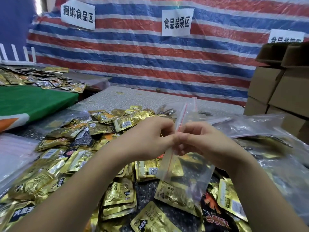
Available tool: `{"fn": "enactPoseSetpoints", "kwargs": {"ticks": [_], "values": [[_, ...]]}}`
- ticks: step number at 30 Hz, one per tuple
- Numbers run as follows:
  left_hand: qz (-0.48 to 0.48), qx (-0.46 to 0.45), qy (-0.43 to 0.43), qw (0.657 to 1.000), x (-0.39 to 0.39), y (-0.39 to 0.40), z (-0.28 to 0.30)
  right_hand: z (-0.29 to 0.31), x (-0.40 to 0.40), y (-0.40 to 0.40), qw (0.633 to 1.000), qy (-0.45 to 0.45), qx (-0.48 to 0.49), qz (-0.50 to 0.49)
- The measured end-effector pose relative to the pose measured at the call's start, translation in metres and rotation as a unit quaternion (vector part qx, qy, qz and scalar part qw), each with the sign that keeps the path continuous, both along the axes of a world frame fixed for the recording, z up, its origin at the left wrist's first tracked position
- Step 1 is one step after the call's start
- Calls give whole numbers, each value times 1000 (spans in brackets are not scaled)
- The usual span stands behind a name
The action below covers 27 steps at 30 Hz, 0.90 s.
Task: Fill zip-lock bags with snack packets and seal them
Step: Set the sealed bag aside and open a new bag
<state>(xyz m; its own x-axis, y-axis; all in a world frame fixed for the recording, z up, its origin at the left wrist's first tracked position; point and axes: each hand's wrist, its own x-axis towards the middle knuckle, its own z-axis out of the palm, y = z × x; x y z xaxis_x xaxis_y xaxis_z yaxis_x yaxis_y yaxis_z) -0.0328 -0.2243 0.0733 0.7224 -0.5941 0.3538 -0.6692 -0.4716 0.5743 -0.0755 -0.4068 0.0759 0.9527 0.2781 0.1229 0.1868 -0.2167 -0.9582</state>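
In the head view, both hands meet at centre frame over a heap of gold snack packets [117,195]. The left hand [148,139] and right hand [202,139] are together, fingers curled, pinching the red zip strip of a clear zip-lock bag [185,173] that stands on edge between them, one end rising above the knuckles, the other dropping toward lower centre.

This looks like sealing. To do it well, keep both tracks aligned and slide the pinch along the whole strip, leaving no gap.

The held bag shows gold and dark packets inside. More filled clear bags [267,148] lie at right. Cardboard boxes [275,91] are stacked at the right edge; their contents cannot be seen.
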Motion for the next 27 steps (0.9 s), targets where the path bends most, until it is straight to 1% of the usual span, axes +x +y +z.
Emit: {"fn": "enactPoseSetpoints", "kwargs": {"ticks": [3, 6, 10, 12, 15, 16, 18, 20, 22, 24, 27], "values": [[-23, 4, -4, 1000, -3, 0, 1, 2, 0, -3, 1000, 15, 19, 20], [-23, 8, -12, 1000, -3, -1, 0, 1, 3, -5, 1000, -2, 9, 12], [-21, 7, 2, 1000, -1, -1, -1, -1, 5, -6, 1000, -26, -10, 6], [-38, -13, 22, 999, -1, 0, 0, -1, 5, -5, 1000, -27, -4, 3], [-74, -68, 86, 991, -1, 2, 3, -1, 5, -5, 999, -23, 28, -5], [-62, -87, 100, 989, 1, 4, 3, 0, 5, -4, 999, -22, 41, -21], [9, -118, 90, 989, 6, 7, 4, 2, 7, -6, 993, -32, 53, -100], [99, -158, 68, 980, 13, 11, 4, 5, 9, -11, 973, -56, 36, -219], [161, -185, 51, 968, 19, 16, 4, 8, 10, -18, 949, -77, 0, -307], [183, -179, 36, 966, 22, 19, 4, 8, 9, -22, 935, -83, -24, -343], [167, -119, 12, 979, 17, 15, 5, 7, 9, -18, 935, -81, -34, -345]]}}
